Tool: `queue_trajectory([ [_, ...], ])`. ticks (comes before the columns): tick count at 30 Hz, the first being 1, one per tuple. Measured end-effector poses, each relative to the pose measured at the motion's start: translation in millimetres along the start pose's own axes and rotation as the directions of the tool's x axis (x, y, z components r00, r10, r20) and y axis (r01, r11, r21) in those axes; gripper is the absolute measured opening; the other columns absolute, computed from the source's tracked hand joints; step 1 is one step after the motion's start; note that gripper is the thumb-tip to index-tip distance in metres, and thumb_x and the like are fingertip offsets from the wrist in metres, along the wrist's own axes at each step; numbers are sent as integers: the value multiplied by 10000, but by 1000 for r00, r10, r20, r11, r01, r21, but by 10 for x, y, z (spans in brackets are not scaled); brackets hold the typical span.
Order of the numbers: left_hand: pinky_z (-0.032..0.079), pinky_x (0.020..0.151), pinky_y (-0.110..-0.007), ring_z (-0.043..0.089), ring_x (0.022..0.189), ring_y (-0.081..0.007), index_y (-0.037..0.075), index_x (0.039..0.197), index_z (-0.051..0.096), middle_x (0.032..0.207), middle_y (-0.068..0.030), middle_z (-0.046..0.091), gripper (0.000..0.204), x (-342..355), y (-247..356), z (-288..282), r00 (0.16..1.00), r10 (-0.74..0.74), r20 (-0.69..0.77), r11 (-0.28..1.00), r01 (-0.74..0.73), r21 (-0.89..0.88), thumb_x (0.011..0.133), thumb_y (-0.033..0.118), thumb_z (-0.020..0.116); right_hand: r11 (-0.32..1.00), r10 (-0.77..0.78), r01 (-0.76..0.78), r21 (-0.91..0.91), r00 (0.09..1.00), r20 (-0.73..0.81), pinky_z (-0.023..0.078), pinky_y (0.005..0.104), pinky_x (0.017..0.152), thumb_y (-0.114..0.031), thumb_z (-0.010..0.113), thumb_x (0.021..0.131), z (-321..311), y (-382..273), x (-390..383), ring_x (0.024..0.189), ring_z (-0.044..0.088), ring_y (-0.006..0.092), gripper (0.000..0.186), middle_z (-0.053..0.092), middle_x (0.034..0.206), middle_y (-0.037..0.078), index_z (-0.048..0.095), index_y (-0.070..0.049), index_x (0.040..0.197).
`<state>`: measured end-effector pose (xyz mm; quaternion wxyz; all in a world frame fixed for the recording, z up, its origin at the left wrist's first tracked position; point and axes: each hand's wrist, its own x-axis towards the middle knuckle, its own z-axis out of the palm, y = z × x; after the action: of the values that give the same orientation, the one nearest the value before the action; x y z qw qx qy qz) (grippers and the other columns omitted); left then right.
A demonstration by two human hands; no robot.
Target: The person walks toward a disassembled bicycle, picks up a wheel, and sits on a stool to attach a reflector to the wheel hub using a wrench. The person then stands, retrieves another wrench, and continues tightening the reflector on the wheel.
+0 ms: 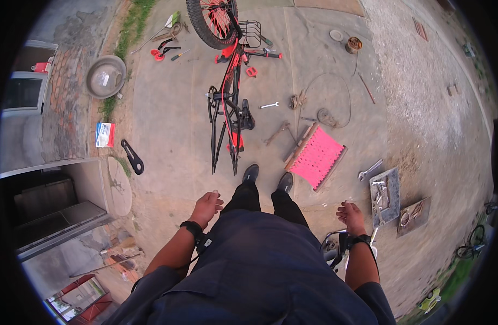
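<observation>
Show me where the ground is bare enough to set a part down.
A broad patch lies between the bicycle frame and the black chain guard to its left. A narrower strip separates the pink woven stool from the adjustable wrench. Crowded: the tool tray, and beside the frame's far end, where a red pedal and red handlebar grip sit.

The wheel (199,27) is cut off by the view's upper edge. The palms of the left hand (207,208) and right hand (352,218) are hidden. Toward the left edge of the tray (388,215), overlapping tools (379,199) are too small to tell apart.
</observation>
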<state>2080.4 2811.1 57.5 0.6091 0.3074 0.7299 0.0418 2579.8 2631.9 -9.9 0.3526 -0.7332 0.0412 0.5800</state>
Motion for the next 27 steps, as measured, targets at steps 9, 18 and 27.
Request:
queue_trajectory([
  [9,525,797,-330,682,918,-191,16,1243,598,1113,-122,708,511,-88,-48,7,1000,8,-22,1000,-8,-29,1072,474,453,999,-14,14,-34,1000,16,479,260,583,-400,646,1001,-40,-92,28,717,663,153,388,687,891,73,613,-40,1142],
  [18,524,803,-329,679,917,-191,20,1251,600,1110,-119,707,506,-127,-107,6,999,18,-31,997,-20,-72,1072,470,454,997,-36,38,-70,999,31,488,270,604,-410,655,991,-26,-137,37,732,672,159,418,695,910,79,620,-32,1167],
  [27,509,774,-324,660,853,-169,25,1192,617,1028,-97,707,496,-196,-153,0,998,32,-61,992,-39,-120,1057,485,490,993,-43,49,-108,998,54,525,295,652,-443,639,994,-34,-136,48,769,689,168,428,706,935,68,624,-54,1171],
])
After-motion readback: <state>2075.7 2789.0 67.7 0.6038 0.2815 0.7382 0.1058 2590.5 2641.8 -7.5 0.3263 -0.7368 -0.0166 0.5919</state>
